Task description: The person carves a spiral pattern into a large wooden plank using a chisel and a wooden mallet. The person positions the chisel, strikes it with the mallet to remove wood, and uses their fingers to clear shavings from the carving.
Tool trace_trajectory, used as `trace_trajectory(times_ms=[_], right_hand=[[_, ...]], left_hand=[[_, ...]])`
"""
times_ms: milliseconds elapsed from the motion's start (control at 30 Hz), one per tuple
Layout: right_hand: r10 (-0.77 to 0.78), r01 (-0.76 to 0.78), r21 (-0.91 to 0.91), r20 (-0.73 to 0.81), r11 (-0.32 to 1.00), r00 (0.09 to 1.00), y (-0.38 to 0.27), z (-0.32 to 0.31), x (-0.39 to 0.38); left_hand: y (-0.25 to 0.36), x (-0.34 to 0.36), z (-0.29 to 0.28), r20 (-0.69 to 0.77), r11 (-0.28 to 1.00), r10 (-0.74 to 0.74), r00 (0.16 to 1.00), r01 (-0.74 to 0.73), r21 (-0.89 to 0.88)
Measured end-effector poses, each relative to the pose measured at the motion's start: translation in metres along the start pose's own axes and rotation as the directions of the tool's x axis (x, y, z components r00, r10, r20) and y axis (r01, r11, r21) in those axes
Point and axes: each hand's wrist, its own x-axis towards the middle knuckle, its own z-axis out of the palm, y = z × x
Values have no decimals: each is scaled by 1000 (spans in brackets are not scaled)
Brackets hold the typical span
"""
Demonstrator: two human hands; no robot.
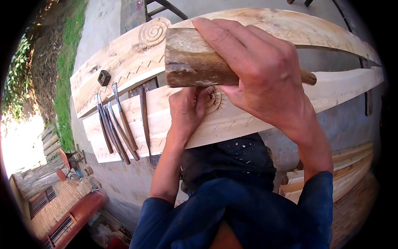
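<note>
My right hand (265, 70) is wrapped round a wooden mallet (199, 62), its blocky, worn head to the left and a handle stub poking out to the right. Below the mallet head, my left hand (185, 108) is closed beside a round carving (214, 101) on the near pale board (236, 120). Whatever my left fingers hold is hidden by the mallet. A zigzag line is cut along this board. Several wood-handled carving chisels (120, 124) lie across its left end, and another long-handled tool (144, 118) rests closer to my left wrist.
Beyond lies a second board (120, 56) with a carved spiral (152, 34) and zigzags; a dark hexagonal piece (104, 78) sits on it. Another long board (282, 23) curves along the far side. Stacked planks (348, 164) stand at lower right, reddish wooden furniture (81, 220) at lower left.
</note>
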Motion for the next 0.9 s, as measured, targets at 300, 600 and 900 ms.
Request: trace_trajectory(times_ms=[300, 600, 900], right_hand=[[-234, 243, -339, 69, 909, 970, -6, 4, 2], [23, 259, 618, -410, 742, 912, 7, 5, 13], [509, -139, 618, -477, 774, 716, -29, -9, 22]], left_hand=[[1, 1, -2, 9, 957, 247, 969, -246, 156], [9, 14, -12, 114, 994, -99, 989, 103, -34], [-1, 14, -9, 147, 975, -137, 980, 160, -155]])
